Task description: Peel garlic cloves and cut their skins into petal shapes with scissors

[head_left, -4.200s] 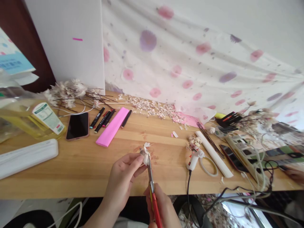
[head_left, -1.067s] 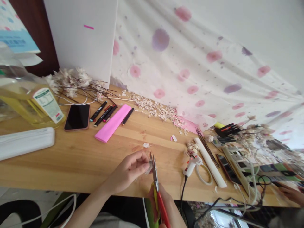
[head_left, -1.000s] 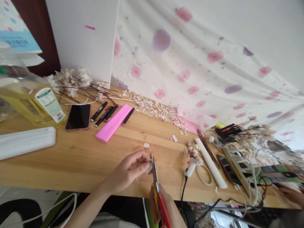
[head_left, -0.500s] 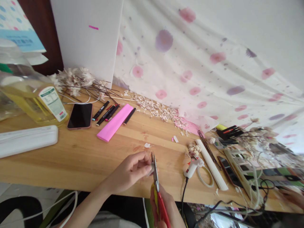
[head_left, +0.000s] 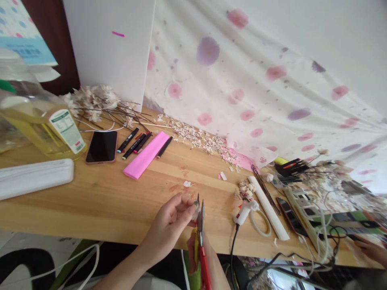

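My left hand point(head_left: 173, 221) pinches a small pale, greyish piece point(head_left: 196, 211) between thumb and fingers, just above the near part of the wooden table. What the piece is made of I cannot make out. My right hand point(head_left: 213, 259) is closed round the handles of red-and-yellow scissors point(head_left: 200, 229). The blades point away from me and stand slightly apart, right beside the piece. Whether they touch it is not clear. A small white scrap point(head_left: 187, 184) lies on the table beyond my fingertips.
A white glue gun point(head_left: 244, 211), a tape ring point(head_left: 261, 223) and a white paper roll point(head_left: 269, 209) lie to the right. Leftward are folded pink paper point(head_left: 146, 155), markers point(head_left: 134, 146), a phone point(head_left: 102, 147) and a bottle point(head_left: 39, 125). Another person's hand point(head_left: 370, 249) shows at far right.
My left hand and the pale piece have shifted slightly right. The scissors have moved a little to the right and their blades are wider apart.
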`<state>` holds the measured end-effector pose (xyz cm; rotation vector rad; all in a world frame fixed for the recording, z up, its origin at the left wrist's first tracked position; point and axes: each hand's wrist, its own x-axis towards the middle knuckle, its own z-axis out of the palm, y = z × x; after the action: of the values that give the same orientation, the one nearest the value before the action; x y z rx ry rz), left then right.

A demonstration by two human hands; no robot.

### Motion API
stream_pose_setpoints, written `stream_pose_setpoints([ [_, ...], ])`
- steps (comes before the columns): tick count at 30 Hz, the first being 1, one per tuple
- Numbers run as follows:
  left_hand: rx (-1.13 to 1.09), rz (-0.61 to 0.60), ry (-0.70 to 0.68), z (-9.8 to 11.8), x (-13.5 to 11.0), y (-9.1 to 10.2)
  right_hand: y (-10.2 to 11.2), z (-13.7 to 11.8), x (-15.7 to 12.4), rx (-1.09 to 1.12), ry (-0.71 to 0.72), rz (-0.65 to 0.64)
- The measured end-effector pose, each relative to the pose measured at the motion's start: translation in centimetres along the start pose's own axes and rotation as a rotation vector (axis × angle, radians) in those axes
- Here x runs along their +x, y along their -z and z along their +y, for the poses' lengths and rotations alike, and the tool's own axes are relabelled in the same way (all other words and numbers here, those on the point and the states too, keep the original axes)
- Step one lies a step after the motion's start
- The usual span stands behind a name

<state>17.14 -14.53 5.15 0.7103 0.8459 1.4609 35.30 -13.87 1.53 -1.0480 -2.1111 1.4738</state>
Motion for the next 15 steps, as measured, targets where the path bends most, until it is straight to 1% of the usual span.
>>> stream_pose_setpoints([
  [6, -0.009, 0.008, 0.005, -0.1, -0.1, -0.1, 0.0, 0.9, -0.3, -0.139, 0.077, 0.097],
  [10, 0.002, -0.008, 0.007, -0.1, -0.2, 0.0, -0.4, 1.5, -0.8, -0.14, 0.121, 0.165],
  [13, 0.007, -0.024, 0.013, 0.0, -0.2, 0.1, -0.6, 1.3, -1.1, -0.141, 0.122, 0.235],
  [15, 0.016, -0.039, 0.021, 0.0, -0.2, 0.2, -0.6, 0.9, -1.2, -0.161, 0.12, 0.242],
])
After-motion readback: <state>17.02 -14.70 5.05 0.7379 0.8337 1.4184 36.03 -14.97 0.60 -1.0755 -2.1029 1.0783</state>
